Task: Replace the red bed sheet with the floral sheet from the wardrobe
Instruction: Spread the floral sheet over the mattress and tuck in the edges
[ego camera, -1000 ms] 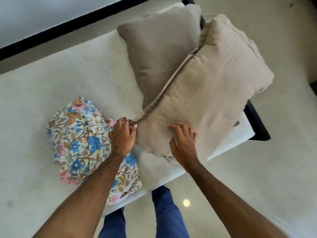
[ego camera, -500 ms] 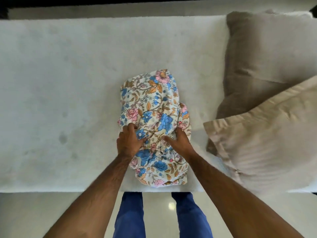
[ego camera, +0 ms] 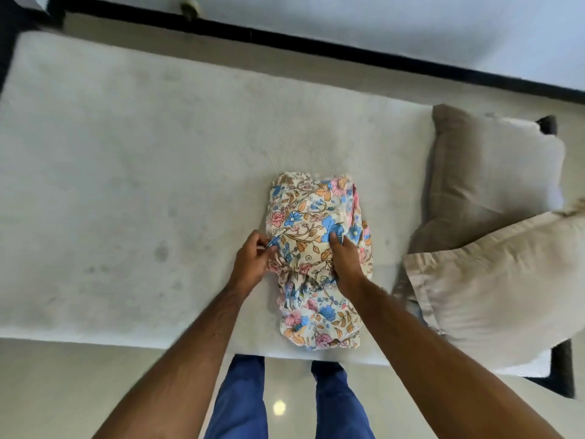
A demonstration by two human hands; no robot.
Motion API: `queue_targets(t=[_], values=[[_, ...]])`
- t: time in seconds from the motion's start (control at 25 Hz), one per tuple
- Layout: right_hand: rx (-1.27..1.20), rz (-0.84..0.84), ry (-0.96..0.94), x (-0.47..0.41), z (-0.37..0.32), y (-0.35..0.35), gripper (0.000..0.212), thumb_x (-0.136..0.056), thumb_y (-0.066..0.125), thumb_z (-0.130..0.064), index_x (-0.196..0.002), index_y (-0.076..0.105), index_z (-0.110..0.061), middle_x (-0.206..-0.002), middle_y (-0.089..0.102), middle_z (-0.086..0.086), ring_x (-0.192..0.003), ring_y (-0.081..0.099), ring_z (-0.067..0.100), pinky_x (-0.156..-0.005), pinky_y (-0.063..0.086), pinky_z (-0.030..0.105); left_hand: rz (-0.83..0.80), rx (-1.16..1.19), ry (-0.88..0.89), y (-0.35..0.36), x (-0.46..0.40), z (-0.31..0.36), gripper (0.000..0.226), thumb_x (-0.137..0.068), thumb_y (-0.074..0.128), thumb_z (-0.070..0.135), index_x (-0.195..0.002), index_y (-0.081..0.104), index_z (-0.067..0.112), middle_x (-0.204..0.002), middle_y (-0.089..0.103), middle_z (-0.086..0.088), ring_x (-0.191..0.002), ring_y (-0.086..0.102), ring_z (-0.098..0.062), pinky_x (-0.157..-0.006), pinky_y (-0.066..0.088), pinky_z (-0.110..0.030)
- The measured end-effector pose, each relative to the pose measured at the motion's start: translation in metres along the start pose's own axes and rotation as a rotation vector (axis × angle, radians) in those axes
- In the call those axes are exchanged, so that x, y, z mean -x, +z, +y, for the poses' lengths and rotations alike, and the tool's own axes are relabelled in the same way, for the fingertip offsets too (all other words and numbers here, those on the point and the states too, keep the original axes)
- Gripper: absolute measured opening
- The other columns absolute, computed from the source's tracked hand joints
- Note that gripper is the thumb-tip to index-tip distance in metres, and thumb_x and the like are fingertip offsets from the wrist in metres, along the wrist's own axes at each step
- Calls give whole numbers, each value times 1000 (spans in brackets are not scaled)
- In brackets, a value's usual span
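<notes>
The floral sheet (ego camera: 313, 217) lies bundled on the bare white mattress (ego camera: 142, 191), near its front edge. It is cream with blue, pink and orange flowers. My left hand (ego camera: 253, 264) pinches the bundle's gathered left edge. My right hand (ego camera: 346, 264) grips a fold on top of the bundle, right of the middle. No red sheet is in view.
Two beige pillows lie at the right end of the bed, one (ego camera: 484, 172) flat at the back and one (ego camera: 493, 289) overlapping it in front. A black bed frame (ego camera: 563, 369) shows at the right corner. I stand on pale floor (ego camera: 95, 384) at the front.
The view has pulled back and tilted. Both hands shifted on the floral bundle: my left hand moved to its left edge, and my right hand took hold of a fold on top.
</notes>
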State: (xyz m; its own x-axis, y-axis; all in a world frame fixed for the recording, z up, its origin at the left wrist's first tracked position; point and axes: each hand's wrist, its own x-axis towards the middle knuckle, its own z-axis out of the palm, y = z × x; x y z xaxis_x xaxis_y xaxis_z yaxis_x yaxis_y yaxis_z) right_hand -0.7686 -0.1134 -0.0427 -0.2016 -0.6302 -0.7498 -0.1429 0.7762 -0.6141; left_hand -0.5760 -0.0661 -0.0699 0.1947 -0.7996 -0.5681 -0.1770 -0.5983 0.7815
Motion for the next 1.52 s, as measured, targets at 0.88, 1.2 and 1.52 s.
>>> queue_targets(t=[0.88,1.2,1.52], values=[[-803,-494,-452,241,-287,-110,29,-101,55,-18,-118,60,4,-103,71,18,-90,71,25,-78,61,38,-49,85,722,-25,158,354,16,-97,49,16,-107,54,28,-94,64,10,-81,61,-3,-74,50,-31],[-80,-390,-814,275,-264,-118,31,-97,64,-19,-127,53,-19,-119,67,5,-107,67,27,-86,60,45,-136,482,535,-51,171,428,11,-95,53,2,-98,58,11,-83,70,-8,-70,68,-20,-70,51,-34],[189,-85,-950,278,-266,-92,20,-87,56,-7,-105,56,-16,-82,64,-2,-72,63,15,-67,60,38,-273,8,569,-55,175,424,30,-91,71,30,-113,57,16,-107,71,-7,-97,70,-21,-85,56,-35]])
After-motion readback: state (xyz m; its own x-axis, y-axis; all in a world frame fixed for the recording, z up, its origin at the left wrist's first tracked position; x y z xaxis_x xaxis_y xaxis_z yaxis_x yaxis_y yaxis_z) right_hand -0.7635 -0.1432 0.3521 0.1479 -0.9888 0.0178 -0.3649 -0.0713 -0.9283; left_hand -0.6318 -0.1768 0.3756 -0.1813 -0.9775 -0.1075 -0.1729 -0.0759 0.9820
